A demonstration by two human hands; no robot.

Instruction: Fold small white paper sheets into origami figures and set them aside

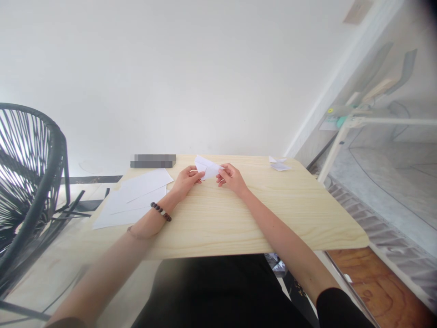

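Head: fingers [198,175] on folded paper [210,170]

I've got left arm [118,255] and right arm [278,225] stretched forward, converging; left grip [186,181] and right grip [233,177] near each other, fingers curled, both pinching.

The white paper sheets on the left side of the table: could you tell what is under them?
The wooden tabletop shows around the overlapping white sheets. What lies beneath them is covered, and the left forearm hides part of their edge.
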